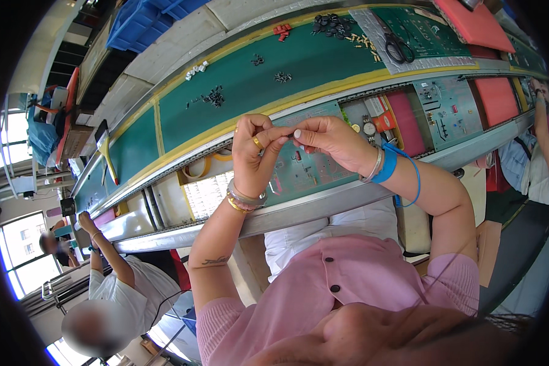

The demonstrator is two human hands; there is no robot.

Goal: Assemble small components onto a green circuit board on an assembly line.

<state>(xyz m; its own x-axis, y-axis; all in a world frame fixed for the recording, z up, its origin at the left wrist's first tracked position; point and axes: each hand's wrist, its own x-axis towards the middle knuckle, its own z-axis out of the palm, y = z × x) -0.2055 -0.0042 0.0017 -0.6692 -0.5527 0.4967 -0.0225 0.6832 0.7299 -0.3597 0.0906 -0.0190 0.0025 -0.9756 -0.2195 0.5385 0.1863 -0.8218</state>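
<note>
Tiny dark part pinched by nearly closed fingers of left hand and right hand; circuit board seen at 5 o'clock.

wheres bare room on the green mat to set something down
Green mat left of the yellow strip is free, also the patch below the black parts, left of the brass parts. Crowded: around those piles and the scissors.

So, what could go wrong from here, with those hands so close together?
The tiny dark piece seemingly pinched between the left hand and right hand could slip and drop onto the green circuit board below. Also, the thin looped blue cord at the blue wristband might catch on the silver metal rail.
</note>
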